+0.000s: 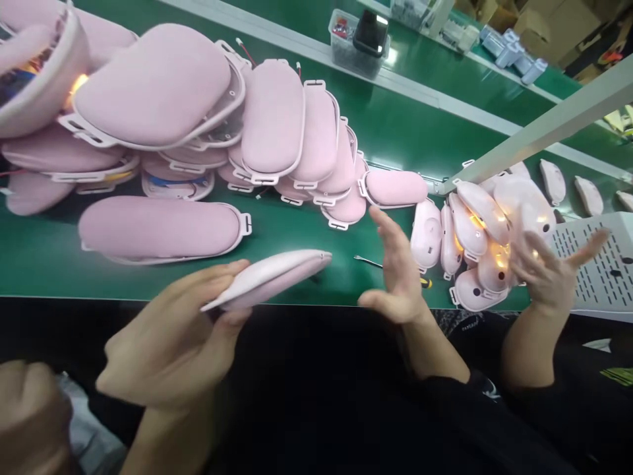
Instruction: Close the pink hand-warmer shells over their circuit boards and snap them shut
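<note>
My left hand (pixel 173 330) is closed on a pink padded shell with a pale rim (pixel 277 280), pinched at its near end and seen almost edge-on above the bench edge. A short gap to the right, my right hand (pixel 398 270) is raised with fingers spread and thumb apart, holding nothing. Partly behind that hand lies a screwdriver (pixel 368 261) on the green bench. Beyond the held shell, a long pink padded shell (pixel 161 227) with white slotted end tabs rests on the bench.
Pink padded shells (pixel 274 119) are heaped along the back left. Pale pink housings (pixel 475 231), some glowing orange, are piled at right beside a white slotted panel (pixel 598 264). A co-worker's blurred hand (pixel 548 270) is over that pile. A clear bin (pixel 353 49) and slanting post (pixel 539 122) stand behind.
</note>
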A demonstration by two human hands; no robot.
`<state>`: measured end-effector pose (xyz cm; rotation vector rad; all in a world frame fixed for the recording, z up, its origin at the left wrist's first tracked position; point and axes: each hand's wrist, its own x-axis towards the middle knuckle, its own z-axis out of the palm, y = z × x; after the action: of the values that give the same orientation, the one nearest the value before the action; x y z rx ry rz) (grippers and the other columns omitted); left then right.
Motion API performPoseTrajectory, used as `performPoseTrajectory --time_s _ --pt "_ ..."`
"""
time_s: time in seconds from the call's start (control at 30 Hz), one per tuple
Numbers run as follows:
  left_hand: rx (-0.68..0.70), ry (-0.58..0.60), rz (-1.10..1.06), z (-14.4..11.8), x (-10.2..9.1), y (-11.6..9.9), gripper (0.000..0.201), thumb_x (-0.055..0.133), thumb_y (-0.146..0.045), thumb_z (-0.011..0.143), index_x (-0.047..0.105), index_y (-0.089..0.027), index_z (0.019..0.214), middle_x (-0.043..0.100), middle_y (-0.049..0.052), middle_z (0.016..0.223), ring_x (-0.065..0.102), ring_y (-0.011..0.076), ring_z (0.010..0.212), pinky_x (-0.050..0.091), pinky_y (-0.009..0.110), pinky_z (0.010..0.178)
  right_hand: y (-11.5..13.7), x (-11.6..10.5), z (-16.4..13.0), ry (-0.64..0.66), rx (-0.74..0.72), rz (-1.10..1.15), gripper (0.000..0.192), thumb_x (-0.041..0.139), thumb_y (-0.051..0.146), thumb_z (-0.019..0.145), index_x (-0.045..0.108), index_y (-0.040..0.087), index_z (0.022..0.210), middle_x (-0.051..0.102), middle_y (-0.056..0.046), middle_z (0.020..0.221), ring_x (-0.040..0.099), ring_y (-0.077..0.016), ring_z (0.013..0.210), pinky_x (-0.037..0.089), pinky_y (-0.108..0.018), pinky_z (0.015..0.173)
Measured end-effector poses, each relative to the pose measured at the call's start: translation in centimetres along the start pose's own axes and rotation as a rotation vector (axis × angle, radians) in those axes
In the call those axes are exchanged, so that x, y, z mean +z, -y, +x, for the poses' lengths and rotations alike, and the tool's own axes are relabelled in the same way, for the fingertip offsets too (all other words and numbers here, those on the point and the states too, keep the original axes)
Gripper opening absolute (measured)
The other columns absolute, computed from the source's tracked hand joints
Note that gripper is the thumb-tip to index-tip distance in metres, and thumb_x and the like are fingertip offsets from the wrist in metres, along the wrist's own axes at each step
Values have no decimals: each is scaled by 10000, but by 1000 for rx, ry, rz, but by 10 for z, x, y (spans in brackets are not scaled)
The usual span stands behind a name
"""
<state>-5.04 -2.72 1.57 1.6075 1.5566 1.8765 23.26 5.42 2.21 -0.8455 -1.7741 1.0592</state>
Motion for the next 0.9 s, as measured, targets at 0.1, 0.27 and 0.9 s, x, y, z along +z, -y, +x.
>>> performPoseTrajectory --time_s 0.1,0.27,0.9 --pt "158 147 76 12 10 -13 402 880 -293 990 855 -441 1363 904 -50 1244 905 309 1044 803 511 869 10 22 13 179 -129 -36 801 909 673 974 651 282 1623 742 -144 1641 673 -333 1591 503 -525 1406" --pt "135 96 10 -10 36 -23 364 775 -424 1103 799 -542 1446 877 -54 1178 886 276 994 805 509 799 -11 76 3 -73 -29 137 588 840 770 987 806 254 1265 903 -136 1264 871 -308 1225 721 -459 1116" --pt "299 308 139 -17 36 1 634 909 -100 935 801 -350 1508 923 12 1218 920 276 1001 776 370 964 13 -13 -17 125 -134 -74 484 942 559 973 835 311 1374 880 -119 1409 835 -320 1334 638 -546 1243"
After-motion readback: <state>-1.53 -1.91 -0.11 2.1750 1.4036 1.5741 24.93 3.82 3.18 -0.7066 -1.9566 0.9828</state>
